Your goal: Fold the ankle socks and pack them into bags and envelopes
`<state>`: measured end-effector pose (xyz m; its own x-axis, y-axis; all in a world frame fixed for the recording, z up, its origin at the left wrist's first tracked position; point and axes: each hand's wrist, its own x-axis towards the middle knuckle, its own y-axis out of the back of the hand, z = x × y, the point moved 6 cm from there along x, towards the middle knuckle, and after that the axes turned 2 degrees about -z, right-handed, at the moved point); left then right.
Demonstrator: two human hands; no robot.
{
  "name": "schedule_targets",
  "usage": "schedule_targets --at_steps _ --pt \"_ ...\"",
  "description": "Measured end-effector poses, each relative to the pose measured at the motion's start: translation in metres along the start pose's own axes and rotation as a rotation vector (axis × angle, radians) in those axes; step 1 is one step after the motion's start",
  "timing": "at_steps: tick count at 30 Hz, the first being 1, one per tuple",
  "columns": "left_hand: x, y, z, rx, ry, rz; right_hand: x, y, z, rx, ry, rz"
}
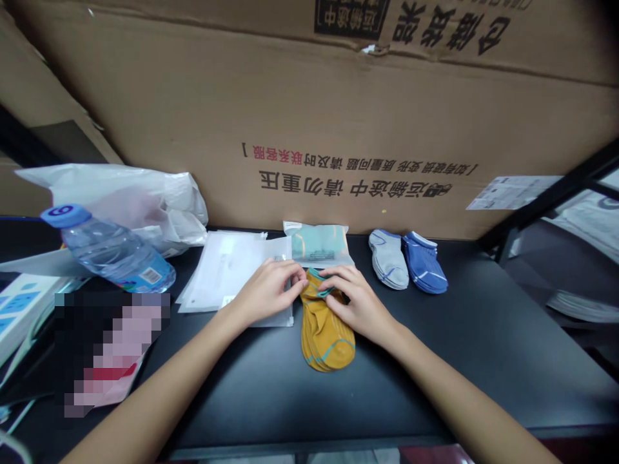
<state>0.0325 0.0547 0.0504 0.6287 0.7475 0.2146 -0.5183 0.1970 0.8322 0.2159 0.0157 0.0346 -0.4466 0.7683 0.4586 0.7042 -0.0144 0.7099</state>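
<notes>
A stack of mustard-yellow socks (327, 335) with teal trim lies on the black table in front of me, toes toward me. My left hand (276, 290) is at the left of the cuffs, its thumb and fingertips pinched together on the sock edge. Over the right side of the cuffs rests my right hand (355, 299), fingers curled and thumb beneath, gripping the teal-edged cuff. Just behind the hands is a clear bag with teal socks (319, 243) inside. Flat frosted zip bags (227, 264) lie partly under my left wrist.
Grey socks (389, 258) and blue socks (425, 264) lie in stacks to the right. A water bottle (118, 251) leans at left before a white plastic bag (130, 196). A large cardboard box (309, 103) walls the back; a black metal post (546, 187) rises at right.
</notes>
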Motion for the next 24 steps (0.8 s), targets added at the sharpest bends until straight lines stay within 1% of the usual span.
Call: schedule_targets --at_steps 4,8,13,17,20,22,24 --pt "-0.002 0.004 -0.001 0.060 0.028 0.070 -0.001 0.000 -0.003 -0.020 0.049 0.030" --pt "-0.002 -0.002 0.001 0.045 0.013 0.074 0.000 0.000 -0.006 -0.041 0.046 0.044" --pt "-0.002 -0.004 0.000 0.024 0.048 0.123 0.002 -0.002 -0.006 -0.002 0.049 0.044" --pt "-0.001 -0.005 0.004 0.075 -0.036 0.101 0.002 -0.004 -0.005 0.045 0.052 0.040" --pt "-0.002 -0.003 0.010 0.099 -0.093 0.115 0.003 -0.004 -0.003 0.071 0.038 0.038" --pt "-0.002 -0.002 0.017 0.076 -0.117 0.128 0.002 -0.004 -0.002 0.091 0.032 0.040" --pt "-0.002 -0.001 0.024 -0.001 -0.129 0.124 0.002 -0.003 -0.001 0.096 0.020 0.051"
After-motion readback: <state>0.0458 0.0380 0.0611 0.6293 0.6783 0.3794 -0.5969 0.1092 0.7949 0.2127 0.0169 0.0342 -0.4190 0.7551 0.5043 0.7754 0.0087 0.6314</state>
